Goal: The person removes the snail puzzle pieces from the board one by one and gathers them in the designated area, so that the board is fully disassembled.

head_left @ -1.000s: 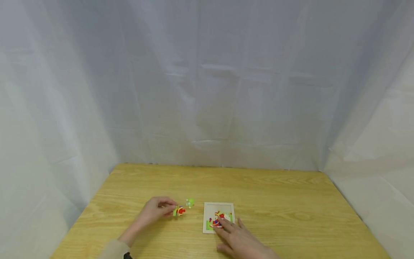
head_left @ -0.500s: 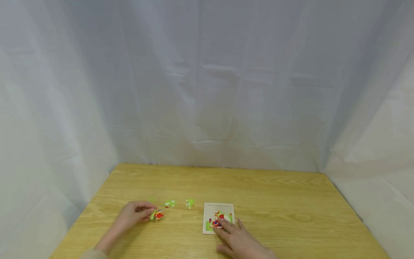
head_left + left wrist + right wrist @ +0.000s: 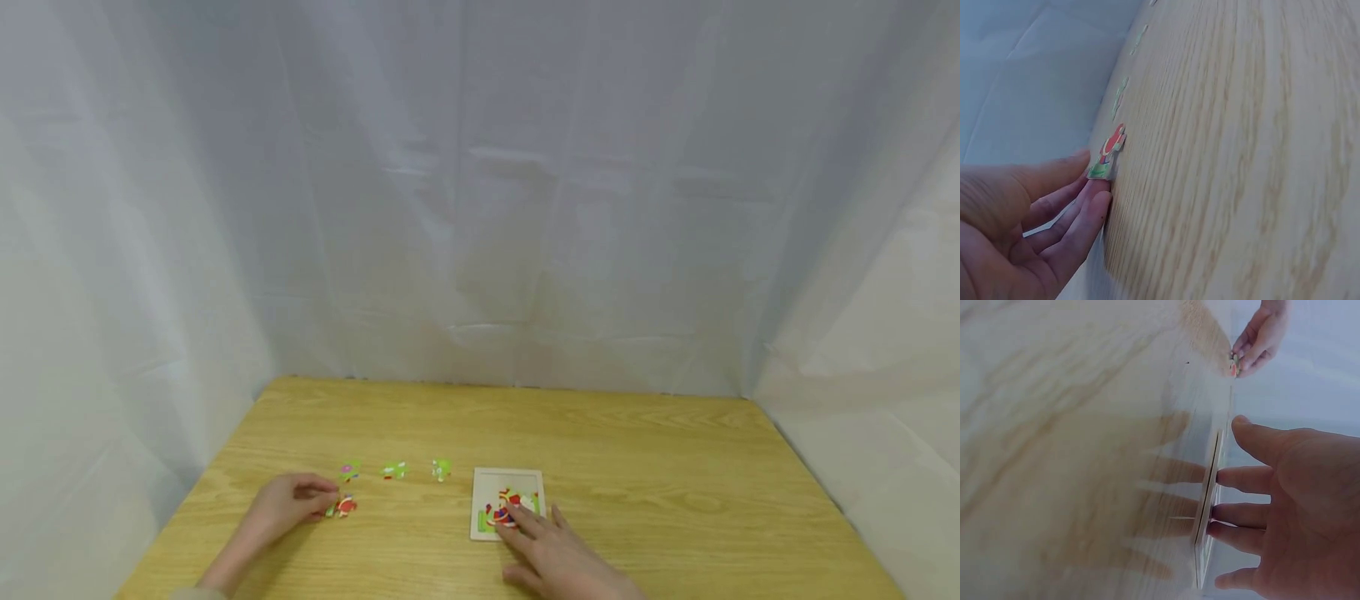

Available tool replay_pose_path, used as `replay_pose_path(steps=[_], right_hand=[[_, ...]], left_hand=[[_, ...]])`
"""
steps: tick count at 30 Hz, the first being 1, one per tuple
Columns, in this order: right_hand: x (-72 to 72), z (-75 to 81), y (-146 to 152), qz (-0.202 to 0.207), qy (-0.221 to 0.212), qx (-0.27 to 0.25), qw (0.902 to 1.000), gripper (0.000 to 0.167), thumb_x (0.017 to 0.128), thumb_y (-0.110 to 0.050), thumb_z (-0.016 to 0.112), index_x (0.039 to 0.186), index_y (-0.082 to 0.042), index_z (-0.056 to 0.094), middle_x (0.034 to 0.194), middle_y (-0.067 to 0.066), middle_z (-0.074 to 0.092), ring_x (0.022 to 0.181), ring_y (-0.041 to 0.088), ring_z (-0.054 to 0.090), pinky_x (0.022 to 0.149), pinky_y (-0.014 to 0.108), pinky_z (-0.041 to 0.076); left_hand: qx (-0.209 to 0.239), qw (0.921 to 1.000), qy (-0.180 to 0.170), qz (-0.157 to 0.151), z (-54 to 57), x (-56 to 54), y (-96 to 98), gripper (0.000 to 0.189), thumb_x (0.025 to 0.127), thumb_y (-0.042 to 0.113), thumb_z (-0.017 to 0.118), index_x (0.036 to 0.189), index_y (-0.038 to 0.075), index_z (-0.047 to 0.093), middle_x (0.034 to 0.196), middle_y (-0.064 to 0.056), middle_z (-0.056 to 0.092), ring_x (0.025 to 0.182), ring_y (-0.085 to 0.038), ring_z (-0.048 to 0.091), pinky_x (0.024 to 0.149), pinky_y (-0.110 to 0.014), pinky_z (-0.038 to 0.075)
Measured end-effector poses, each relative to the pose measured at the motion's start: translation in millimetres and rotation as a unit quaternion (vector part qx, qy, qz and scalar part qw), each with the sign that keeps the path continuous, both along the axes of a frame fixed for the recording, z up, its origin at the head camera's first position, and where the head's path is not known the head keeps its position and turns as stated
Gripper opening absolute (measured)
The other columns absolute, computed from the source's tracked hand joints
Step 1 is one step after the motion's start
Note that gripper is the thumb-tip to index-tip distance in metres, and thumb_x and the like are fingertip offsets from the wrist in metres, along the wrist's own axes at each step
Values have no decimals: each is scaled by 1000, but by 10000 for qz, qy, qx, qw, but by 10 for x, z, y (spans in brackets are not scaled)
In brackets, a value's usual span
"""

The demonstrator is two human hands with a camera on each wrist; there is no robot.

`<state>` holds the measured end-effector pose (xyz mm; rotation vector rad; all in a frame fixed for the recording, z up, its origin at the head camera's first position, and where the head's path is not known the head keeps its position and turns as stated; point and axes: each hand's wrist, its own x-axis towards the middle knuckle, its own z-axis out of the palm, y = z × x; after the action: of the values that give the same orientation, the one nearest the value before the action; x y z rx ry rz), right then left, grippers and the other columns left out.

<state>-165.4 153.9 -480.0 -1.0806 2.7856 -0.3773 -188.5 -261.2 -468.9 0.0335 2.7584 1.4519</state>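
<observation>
Pinching the red piece [image 3: 346, 505] between thumb and fingers, your left hand [image 3: 285, 505] has moved farther left of the puzzle board [image 3: 484, 482], uncovering a green piece [image 3: 350, 471]; the red piece seems grouped with it, off the board. Your right hand [image 3: 561, 557] rests straight fingers on the board, hiding part of it. Whether the red piece touches the table [image 3: 675, 483] is unclear.

My left grip [image 3: 287, 505] pinches a red piece [image 3: 346, 505]; right grip [image 3: 553, 552] rests on the puzzle board [image 3: 510, 478]; three green pieces [image 3: 395, 471] in a row.
</observation>
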Motion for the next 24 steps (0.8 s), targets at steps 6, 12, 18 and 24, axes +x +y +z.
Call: replay_pose_path(steps=[6, 12, 18, 24], right_hand=[[-5, 5, 7, -15, -42, -10, 10000, 62, 102, -53, 51, 152, -17, 47, 159, 12, 40, 146, 29, 39, 115, 65, 28], [-8, -14, 26, -18, -108, -124, 9999, 60, 102, -52, 51, 151, -17, 48, 159, 11, 40, 146, 28, 39, 115, 65, 28], [-14, -28, 39, -3, -22, -253, 9997, 58, 103, -50, 52, 150, -15, 50, 159, 11, 40, 146, 29, 39, 115, 64, 28], [-26, -13, 55, 3, -98, -401, 9991, 57, 104, -47, 51, 150, -15, 49, 158, 13, 42, 143, 31, 43, 114, 64, 31]], left_hand=[[-1021, 9943, 252, 156, 31, -9, 9, 18, 82, 11, 83, 96, 3, 76, 84, -3, 74, 72, -12, 66, 64, -21, 52], [-1057, 9940, 86, 258, 37, -19, 19, 16, 81, 8, 83, 95, 4, 76, 84, -1, 73, 73, -12, 66, 62, -22, 53], [-1247, 9916, 190, 293, 31, -32, 22, 17, 80, 9, 84, 95, 5, 76, 83, 1, 72, 72, -11, 64, 64, -22, 51], [-1255, 9910, 303, 345, 38, -58, 21, 13, 85, 10, 80, 96, 4, 75, 84, 0, 73, 72, -11, 65, 62, -21, 52]])
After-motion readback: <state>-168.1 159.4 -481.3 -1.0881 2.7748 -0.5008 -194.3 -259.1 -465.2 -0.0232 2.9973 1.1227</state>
